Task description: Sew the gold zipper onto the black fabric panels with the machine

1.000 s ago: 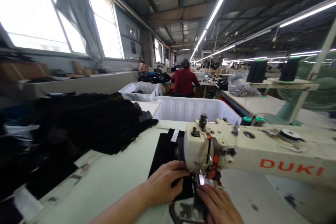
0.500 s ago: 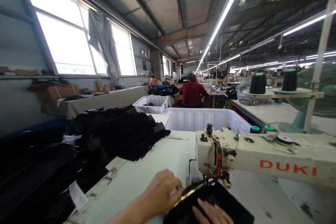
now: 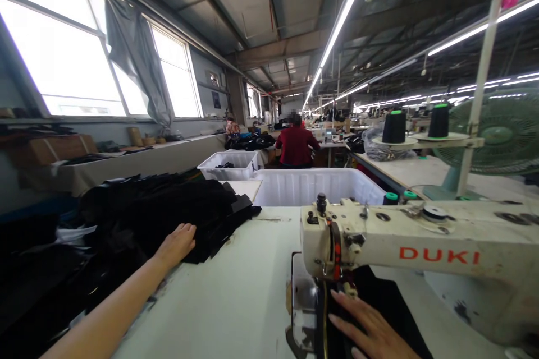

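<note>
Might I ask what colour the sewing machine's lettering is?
The lettering is orange-red, best in head view.

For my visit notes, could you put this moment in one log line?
left hand: at black cloth pile | right hand: spread on gold-striped black piece | sewing machine: piece beneath its head

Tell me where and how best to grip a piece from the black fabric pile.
Probably a corner jutting from the right edge of the black fabric pile, approached from the right, across the pale tabletop: layered ends fan out there, giving something to pinch. The left hand is at the pile's near edge.
</note>
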`<state>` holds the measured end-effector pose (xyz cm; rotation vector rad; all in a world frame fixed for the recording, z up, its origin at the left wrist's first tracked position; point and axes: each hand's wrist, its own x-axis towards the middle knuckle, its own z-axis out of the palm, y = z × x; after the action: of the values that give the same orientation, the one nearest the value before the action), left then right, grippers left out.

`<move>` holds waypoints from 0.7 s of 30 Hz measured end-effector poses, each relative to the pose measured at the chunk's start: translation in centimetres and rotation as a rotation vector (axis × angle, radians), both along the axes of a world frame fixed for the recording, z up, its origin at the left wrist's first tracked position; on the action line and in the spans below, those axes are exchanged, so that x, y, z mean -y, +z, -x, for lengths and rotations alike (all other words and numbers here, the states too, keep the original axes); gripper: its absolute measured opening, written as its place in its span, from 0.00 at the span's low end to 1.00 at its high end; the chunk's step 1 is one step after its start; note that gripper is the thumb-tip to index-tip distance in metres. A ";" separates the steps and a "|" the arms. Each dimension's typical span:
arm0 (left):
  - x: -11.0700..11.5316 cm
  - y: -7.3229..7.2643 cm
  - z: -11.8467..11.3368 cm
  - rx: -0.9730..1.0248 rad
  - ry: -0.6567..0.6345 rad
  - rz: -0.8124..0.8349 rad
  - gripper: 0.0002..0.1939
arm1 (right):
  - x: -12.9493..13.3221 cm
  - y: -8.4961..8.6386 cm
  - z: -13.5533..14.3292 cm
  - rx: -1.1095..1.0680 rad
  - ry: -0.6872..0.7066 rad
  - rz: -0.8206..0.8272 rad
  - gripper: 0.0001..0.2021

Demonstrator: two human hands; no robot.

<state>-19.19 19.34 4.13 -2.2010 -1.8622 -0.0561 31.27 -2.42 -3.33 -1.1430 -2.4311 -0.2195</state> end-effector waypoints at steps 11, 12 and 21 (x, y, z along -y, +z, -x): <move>1.4 4.9 -2.7 0.185 0.093 0.069 0.09 | 0.4 3.2 1.0 -0.068 -0.065 0.336 0.17; 2.4 5.2 -3.5 0.235 0.075 0.100 0.08 | 0.4 3.0 1.1 -0.063 -0.084 0.367 0.19; 18.3 -4.0 -20.0 0.736 -0.277 0.814 0.04 | 2.8 3.7 2.4 -0.052 -0.072 0.531 0.30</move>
<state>0.85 1.04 0.16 -3.3451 -2.1545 -0.2191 28.85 -5.21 0.33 -1.4283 -2.4721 0.4580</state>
